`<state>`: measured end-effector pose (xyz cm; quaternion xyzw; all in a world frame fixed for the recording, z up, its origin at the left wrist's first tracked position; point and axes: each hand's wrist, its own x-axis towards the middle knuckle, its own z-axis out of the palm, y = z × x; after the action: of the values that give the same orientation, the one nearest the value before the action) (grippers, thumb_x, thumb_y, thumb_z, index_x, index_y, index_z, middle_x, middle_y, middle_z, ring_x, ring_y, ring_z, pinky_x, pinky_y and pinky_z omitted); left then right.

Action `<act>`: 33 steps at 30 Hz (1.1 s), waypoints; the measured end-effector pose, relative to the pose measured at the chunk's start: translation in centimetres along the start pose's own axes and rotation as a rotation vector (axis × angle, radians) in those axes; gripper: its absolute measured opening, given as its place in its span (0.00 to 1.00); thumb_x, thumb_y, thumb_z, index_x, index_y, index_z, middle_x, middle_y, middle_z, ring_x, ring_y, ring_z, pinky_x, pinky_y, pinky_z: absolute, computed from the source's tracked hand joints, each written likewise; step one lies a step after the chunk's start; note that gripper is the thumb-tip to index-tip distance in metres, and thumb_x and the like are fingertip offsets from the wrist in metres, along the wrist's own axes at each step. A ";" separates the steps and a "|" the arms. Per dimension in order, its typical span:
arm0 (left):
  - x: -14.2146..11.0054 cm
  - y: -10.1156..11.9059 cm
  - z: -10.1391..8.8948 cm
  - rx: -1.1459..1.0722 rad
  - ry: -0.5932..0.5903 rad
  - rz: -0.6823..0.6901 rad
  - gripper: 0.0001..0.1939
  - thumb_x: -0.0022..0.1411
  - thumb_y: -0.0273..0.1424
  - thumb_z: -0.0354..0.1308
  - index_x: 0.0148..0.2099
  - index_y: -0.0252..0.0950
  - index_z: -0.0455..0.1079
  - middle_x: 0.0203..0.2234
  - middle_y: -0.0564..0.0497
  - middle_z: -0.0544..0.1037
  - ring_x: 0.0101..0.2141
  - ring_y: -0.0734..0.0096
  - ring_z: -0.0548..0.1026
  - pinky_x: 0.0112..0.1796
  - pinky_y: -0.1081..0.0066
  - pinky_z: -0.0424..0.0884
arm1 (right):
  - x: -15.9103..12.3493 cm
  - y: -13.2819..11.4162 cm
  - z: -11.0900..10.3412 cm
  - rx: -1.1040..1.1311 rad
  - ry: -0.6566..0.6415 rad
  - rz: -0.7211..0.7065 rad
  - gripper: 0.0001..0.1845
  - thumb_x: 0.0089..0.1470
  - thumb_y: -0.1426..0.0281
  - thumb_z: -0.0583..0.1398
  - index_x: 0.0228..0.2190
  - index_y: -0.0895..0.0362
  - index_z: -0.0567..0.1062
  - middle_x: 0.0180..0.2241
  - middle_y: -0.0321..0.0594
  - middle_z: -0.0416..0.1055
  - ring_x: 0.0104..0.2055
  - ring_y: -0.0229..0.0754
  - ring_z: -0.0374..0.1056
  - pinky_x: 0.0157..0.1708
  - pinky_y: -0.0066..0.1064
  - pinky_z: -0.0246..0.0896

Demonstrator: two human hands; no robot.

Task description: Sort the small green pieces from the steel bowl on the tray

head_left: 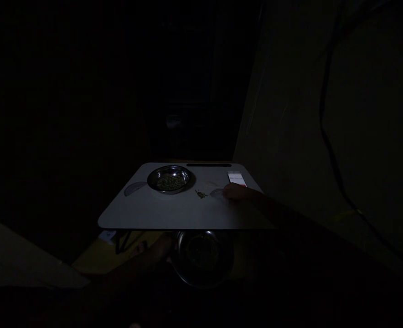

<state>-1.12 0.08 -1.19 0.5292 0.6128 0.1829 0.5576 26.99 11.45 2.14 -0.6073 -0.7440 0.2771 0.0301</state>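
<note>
The scene is very dark. My right hand [235, 192] is closed on a clear, half-round plate that looks like a protractor [217, 194], low over the white table top. Just left of its edge lies a small heap of green bits [200, 194]. Further left on the table stands a steel bowl [169, 192] with green bits inside. Below the table's near edge, my left hand [163, 246] grips the left rim of a second steel bowl [203, 283], which has dim greenish contents. The fingers of that hand are partly hidden in shadow.
A lit phone [236, 178] lies behind my right hand. Another half-round clear piece [134, 188] rests at the left on the folding table [136, 216]. A dark slot [209, 165] runs along the far edge. At right, a cable [328, 141] hangs along the wall.
</note>
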 end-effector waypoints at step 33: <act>0.3 0.4 0.3 -0.037 0.000 -0.026 0.06 0.42 0.24 0.44 0.19 0.32 0.60 0.10 0.56 0.62 0.13 0.79 0.61 0.17 0.77 0.55 | 2.0 -1.2 -0.5 -0.462 0.309 0.037 0.17 0.48 0.69 0.49 0.41 0.57 0.65 0.41 0.46 0.65 0.40 0.43 0.62 0.32 0.28 0.54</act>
<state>-0.64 0.43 -1.08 0.5108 0.6162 0.1867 0.5696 25.56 13.32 2.52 -0.6464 -0.7629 0.0048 -0.0013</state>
